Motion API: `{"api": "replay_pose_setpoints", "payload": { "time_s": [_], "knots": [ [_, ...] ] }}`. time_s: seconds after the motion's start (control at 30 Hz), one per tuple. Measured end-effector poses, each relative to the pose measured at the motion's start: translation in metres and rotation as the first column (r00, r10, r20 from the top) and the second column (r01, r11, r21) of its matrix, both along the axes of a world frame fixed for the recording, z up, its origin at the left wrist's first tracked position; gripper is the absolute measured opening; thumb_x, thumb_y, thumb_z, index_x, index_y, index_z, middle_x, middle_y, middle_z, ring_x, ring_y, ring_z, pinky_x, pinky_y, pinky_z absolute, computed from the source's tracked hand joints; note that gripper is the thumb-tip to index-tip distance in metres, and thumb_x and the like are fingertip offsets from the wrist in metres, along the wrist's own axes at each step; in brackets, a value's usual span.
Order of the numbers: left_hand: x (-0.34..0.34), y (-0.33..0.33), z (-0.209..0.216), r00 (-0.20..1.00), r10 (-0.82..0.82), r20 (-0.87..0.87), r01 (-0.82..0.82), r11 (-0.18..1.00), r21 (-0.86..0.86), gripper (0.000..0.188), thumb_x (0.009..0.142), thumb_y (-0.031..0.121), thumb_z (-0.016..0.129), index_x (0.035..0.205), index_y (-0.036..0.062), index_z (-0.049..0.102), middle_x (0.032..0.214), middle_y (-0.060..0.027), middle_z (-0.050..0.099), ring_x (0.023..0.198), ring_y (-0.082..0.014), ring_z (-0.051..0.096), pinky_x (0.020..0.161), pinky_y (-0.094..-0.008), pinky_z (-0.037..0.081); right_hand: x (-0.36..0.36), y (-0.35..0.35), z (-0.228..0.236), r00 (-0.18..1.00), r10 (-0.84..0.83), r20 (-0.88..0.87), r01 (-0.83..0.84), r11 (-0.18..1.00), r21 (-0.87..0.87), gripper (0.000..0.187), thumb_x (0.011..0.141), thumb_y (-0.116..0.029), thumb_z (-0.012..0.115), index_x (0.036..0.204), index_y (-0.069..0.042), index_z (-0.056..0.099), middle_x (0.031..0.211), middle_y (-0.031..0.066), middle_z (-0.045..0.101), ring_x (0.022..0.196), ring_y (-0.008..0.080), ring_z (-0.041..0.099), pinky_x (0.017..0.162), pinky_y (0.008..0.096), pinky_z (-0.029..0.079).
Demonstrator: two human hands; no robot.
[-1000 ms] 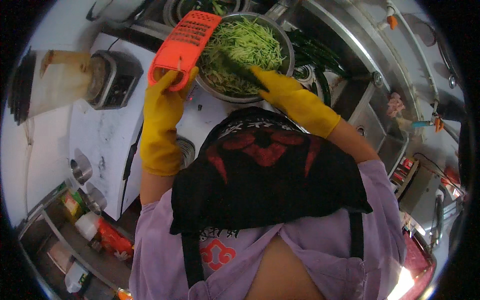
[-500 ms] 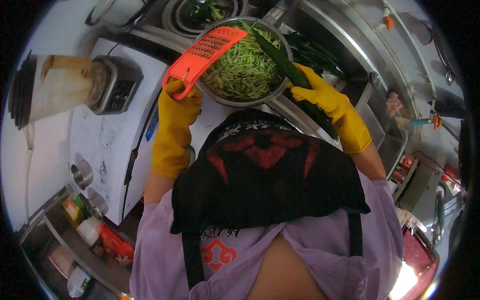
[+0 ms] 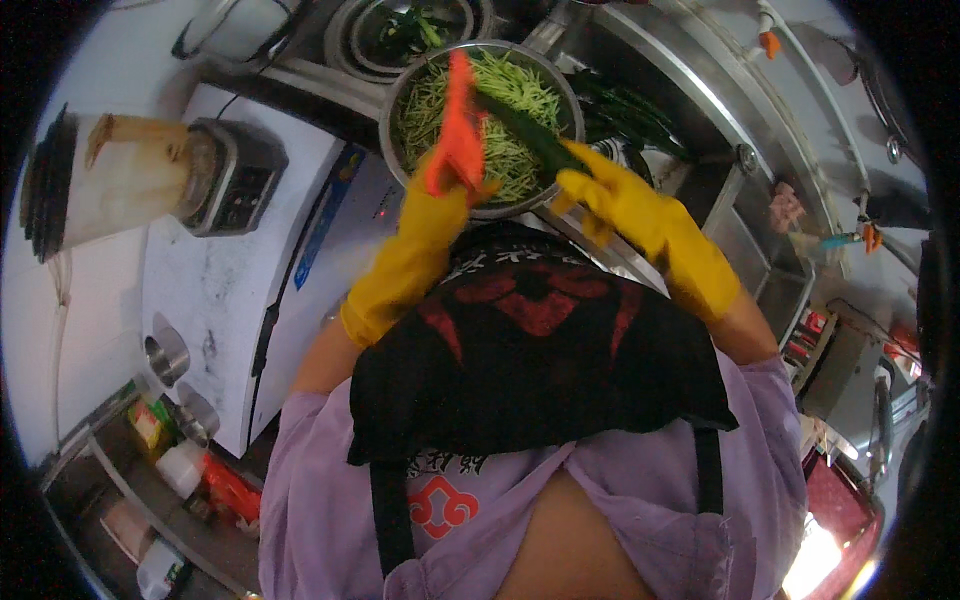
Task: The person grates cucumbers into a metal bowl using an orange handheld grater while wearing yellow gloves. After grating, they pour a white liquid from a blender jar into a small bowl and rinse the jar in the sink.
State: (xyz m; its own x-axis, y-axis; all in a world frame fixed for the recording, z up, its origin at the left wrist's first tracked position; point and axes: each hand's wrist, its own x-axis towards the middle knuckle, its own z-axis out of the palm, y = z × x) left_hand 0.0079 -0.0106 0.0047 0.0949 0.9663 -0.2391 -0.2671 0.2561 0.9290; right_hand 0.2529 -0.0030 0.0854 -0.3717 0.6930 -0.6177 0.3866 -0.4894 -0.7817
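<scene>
One orange grater [image 3: 460, 140], our left hand [image 3: 437, 215] curled round its handle, tilts edge-on over shreds [image 3: 505, 80] in the steel bowl [image 3: 574, 110]; our right hand's [image 3: 630, 205] fingers grip a cucumber [image 3: 532, 135]. We're apparently grating; another stroke needs cucumber against blades.

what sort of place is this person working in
Most likely a kitchen: a blender sits on the left, a metal bowl full of shredded green vegetable is in front of the person, and there's what looks like a steel sink on the right.
</scene>
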Motion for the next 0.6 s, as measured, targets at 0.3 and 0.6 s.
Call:
{"api": "replay_pose_setpoints", "payload": {
  "time_s": [0.3,0.6],
  "knots": [
    [-0.002,-0.006,0.005,0.9,-0.092,-0.425,0.195,0.959,0.206,0.058,0.074,-0.009,0.068,0.128,0.0074,0.052,0.124,-0.0051,0.055,0.112,-0.0184,0.052,0.09,-0.0312,0.048,-0.009,0.0,0.013,0.999,-0.036,0.007,0.036,0.995,-0.088,0.068,0.096,-0.039,0.053,0.15,-0.011,0.022,0.094,0.0116,0.069,0.062,0.017,0.058,0.053,0.0302,0.051],
    [0.0,-0.004,0.012,0.872,-0.168,-0.46,0.28,0.942,0.186,0.048,0.078,0.0,0.066,0.123,0.0069,0.051,0.115,-0.0096,0.058,0.106,-0.0246,0.055,0.084,-0.0343,0.049,-0.019,0.01,0.008,1.0,-0.025,0.004,0.026,0.996,-0.089,0.066,0.096,-0.04,0.052,0.148,-0.008,0.028,0.093,0.0106,0.069,0.059,0.0135,0.057,0.05,0.0262,0.048]
  ]
}}
